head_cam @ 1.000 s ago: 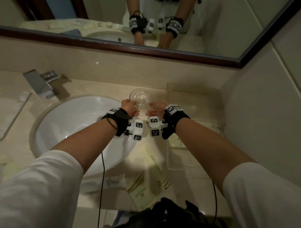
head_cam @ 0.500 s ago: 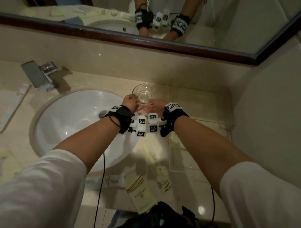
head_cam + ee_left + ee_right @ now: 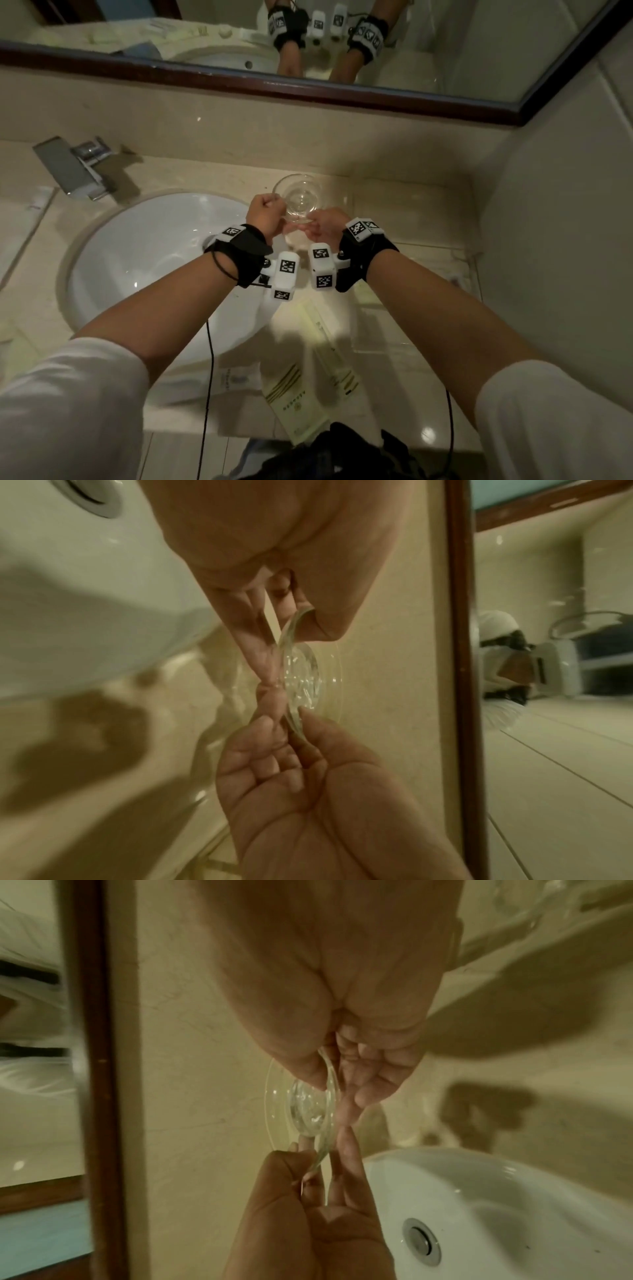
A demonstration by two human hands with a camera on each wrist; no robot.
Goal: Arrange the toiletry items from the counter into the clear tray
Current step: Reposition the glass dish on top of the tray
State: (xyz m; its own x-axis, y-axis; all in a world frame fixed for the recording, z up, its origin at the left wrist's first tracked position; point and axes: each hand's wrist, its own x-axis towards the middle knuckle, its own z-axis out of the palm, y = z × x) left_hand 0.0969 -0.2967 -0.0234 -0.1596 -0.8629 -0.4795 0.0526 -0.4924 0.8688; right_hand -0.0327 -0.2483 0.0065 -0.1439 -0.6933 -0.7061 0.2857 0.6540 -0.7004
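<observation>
A small round clear glass dish [image 3: 299,198] hangs just above the counter behind the basin. My left hand [image 3: 265,214] pinches its left near rim between thumb and fingers, as the left wrist view shows [image 3: 291,631]. My right hand [image 3: 323,224] pinches the right near rim [image 3: 329,1091]. The dish [image 3: 308,674] looks tilted on edge in both wrist views. The clear tray [image 3: 421,222] lies on the counter to the right, against the wall. Cream toiletry sachets [image 3: 294,401] and a long packet [image 3: 330,346] lie at the counter's front edge.
The white basin [image 3: 147,260] sits left of my hands, with a chrome faucet [image 3: 73,168] at its far left. A small packet [image 3: 236,378] lies by the basin's front rim. The mirror [image 3: 342,41] runs along the back and a tiled wall [image 3: 565,240] stands on the right.
My hands have drawn together from either side of the dish and now pinch its near rim. The dish has stayed behind the basin.
</observation>
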